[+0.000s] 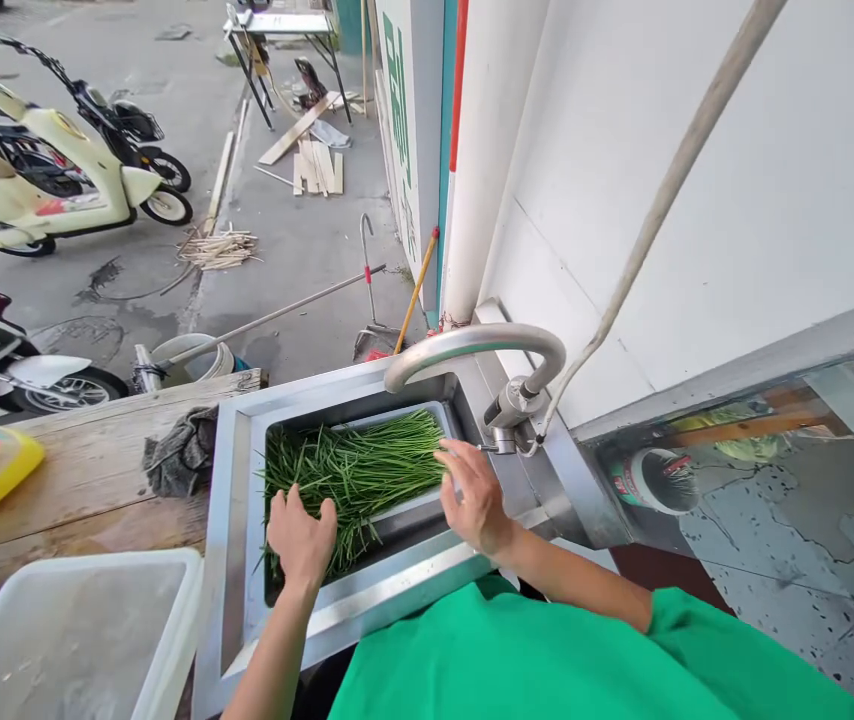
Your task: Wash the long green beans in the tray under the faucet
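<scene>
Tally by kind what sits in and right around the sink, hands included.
Hands: 2, left hand and right hand, both on the greens
Heaps of long green chives: 1
Steel sinks: 1
Curved steel taps: 1
Crumpled grey rags: 1
White plastic tubs: 1
Total: 7

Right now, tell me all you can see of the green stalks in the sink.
The green stalks are long, thin and leafy, like chives, heaped in one loose bundle lying roughly lengthwise across a shallow metal tray inside the steel sink. Some ends spill over the tray's near edge. The left hand rests on their near end; the right hand touches the far side.
</scene>
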Motion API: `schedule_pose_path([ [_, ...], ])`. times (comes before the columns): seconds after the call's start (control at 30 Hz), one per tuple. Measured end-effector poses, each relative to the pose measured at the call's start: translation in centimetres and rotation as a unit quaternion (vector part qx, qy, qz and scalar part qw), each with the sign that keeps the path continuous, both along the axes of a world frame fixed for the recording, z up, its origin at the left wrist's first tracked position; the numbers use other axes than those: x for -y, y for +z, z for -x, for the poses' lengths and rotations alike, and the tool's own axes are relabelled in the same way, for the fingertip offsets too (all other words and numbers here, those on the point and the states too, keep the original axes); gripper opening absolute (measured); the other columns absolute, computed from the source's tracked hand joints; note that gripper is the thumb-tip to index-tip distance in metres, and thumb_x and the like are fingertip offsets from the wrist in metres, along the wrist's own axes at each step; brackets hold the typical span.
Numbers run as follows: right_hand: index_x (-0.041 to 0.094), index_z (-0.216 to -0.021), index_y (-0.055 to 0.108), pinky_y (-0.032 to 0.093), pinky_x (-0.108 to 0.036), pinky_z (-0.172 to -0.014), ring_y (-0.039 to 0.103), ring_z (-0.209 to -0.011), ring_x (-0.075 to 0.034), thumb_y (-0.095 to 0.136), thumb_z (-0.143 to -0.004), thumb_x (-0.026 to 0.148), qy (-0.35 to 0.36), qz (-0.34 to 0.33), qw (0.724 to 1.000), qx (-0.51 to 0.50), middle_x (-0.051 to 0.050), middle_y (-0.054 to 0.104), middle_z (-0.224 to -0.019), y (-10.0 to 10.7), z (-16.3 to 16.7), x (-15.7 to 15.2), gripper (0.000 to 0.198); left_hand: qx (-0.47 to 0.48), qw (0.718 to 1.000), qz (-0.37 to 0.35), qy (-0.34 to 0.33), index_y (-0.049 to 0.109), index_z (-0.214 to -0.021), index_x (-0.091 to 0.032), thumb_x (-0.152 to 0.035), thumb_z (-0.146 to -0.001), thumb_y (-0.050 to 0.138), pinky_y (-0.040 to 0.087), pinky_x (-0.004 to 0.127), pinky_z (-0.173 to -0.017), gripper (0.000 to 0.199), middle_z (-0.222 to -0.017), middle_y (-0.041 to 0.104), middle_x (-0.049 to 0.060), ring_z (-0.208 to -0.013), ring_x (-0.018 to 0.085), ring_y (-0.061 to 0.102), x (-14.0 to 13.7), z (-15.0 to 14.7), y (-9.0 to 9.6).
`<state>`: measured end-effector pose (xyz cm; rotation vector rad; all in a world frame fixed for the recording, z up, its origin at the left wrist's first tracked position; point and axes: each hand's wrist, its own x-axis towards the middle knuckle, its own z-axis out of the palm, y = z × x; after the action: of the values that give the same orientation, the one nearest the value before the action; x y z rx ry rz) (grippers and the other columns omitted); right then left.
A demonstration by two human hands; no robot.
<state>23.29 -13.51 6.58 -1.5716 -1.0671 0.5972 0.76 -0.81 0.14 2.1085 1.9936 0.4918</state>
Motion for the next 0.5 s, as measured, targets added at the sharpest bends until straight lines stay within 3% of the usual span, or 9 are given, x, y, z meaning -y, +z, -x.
schedule_pose_path([
  [0.03, 0.017, -0.116, 0.061, 0.032, -0.044, -0.109, 0.043, -0.126, -0.024, 0.051, -0.080, 0.012, -0.017, -0.039, 0.988, 0.147, -0.010, 0.054, -0.129, 0.8, -1.6, 1.0, 0.038, -0.019, 0.999, -0.023, -0.028, 0.043, -0.132, -0.004, -0.037, -0.082, 0.044, 0.024, 0.052, -0.108, 0.060, -0.142, 0.037, 0.024, -0.134, 0.034, 0.030, 0.7, -0.9, 0.0],
  [0.1, 0.014, -0.123, 0.056, 0.033, -0.047, -0.108, 0.042, -0.127, -0.026, 0.048, -0.082, 0.015, -0.049, -0.035, 0.943, 0.326, -0.015, 0.050, -0.133, 1.2, -4.0, 2.0, 0.041, -0.030, 0.994, -0.037, -0.101, 0.045, -0.132, -0.007, -0.035, -0.084, 0.042, 0.020, 0.053, -0.110, 0.055, -0.144, 0.036, 0.021, -0.137, 0.033, 0.026, 1.5, -2.9, -0.2],
  [0.17, 0.008, -0.128, 0.050, 0.035, -0.047, -0.106, 0.043, -0.125, -0.027, 0.046, -0.084, 0.018, -0.057, 0.026, 0.918, 0.390, -0.019, 0.049, -0.133, 0.2, -4.9, 2.2, 0.045, -0.012, 0.987, -0.024, -0.161, 0.047, -0.130, -0.007, -0.035, -0.085, 0.043, 0.023, 0.050, -0.111, 0.053, -0.143, 0.038, 0.021, -0.137, 0.032, 0.027, 1.6, -4.9, -0.4],
  [0.27, 0.004, -0.133, 0.045, 0.034, -0.046, -0.106, 0.042, -0.127, -0.028, 0.047, -0.085, 0.021, -0.034, 0.096, 0.907, 0.409, -0.020, 0.047, -0.135, -2.3, -4.8, 2.0, 0.051, 0.059, 0.980, -0.022, -0.189, 0.045, -0.132, -0.008, -0.033, -0.085, 0.043, 0.025, 0.047, -0.111, 0.053, -0.141, 0.041, 0.020, -0.136, 0.031, 0.029, 0.8, -7.0, 0.5],
  [0.37, 0.006, -0.135, 0.042, 0.031, -0.044, -0.108, 0.037, -0.130, -0.027, 0.045, -0.085, 0.018, -0.008, 0.106, 0.900, 0.423, -0.018, 0.041, -0.141, -3.4, -4.6, 1.9, 0.052, 0.160, 0.968, -0.060, -0.181, 0.037, -0.139, -0.010, -0.033, -0.090, 0.039, 0.026, 0.047, -0.112, 0.054, -0.143, 0.039, 0.017, -0.136, 0.028, 0.030, -0.1, -8.1, 4.5],
  [0.5, 0.007, -0.135, 0.041, 0.036, -0.040, -0.100, 0.051, -0.111, -0.024, 0.040, -0.087, 0.016, 0.033, 0.111, 0.897, 0.427, -0.016, 0.057, -0.122, -2.5, -5.5, 1.6, 0.048, 0.251, 0.932, -0.171, -0.199, 0.036, -0.141, -0.018, -0.037, -0.093, 0.037, 0.027, 0.045, -0.111, 0.051, -0.145, 0.040, 0.012, -0.135, 0.025, 0.033, -0.1, -9.3, 13.1],
])
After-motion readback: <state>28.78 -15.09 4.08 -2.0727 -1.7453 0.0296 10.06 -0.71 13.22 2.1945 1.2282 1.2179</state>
